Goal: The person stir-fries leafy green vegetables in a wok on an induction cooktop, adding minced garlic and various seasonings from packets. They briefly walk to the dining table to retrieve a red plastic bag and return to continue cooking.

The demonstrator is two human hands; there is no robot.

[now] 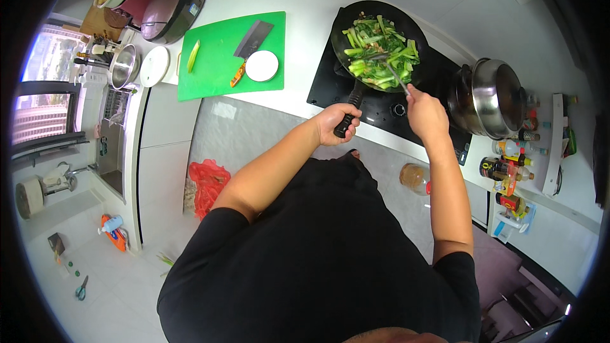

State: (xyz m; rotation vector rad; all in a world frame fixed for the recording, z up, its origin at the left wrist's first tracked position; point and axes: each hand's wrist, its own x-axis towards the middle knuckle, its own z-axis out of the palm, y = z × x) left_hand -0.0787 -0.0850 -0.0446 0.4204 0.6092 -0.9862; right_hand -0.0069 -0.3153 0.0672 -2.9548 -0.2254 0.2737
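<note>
My left hand (337, 124) is closed around the dark ribbed handle of a black wok (419, 40), which sits on a black glass cooktop (329, 76). In my right hand (428, 112) is the thin metal handle of a cooking utensil (396, 75); its head is partly buried in the greens. Chopped leafy green vegetables (376, 47) with pale green stems and small brownish bits lie in the wok. To the left, a green cutting board (214, 66) holds a cleaver (254, 38), a white round dish or lid (261, 65) and one green stalk (193, 56).
A steel pot (495, 97) stands at the cooktop's right, with several bottles (495, 167) beyond it. A rice cooker (169, 7), white plate (155, 66) and metal bowl (125, 66) are at left. On the floor are a red plastic bag (208, 186) and a plastic jug (413, 178).
</note>
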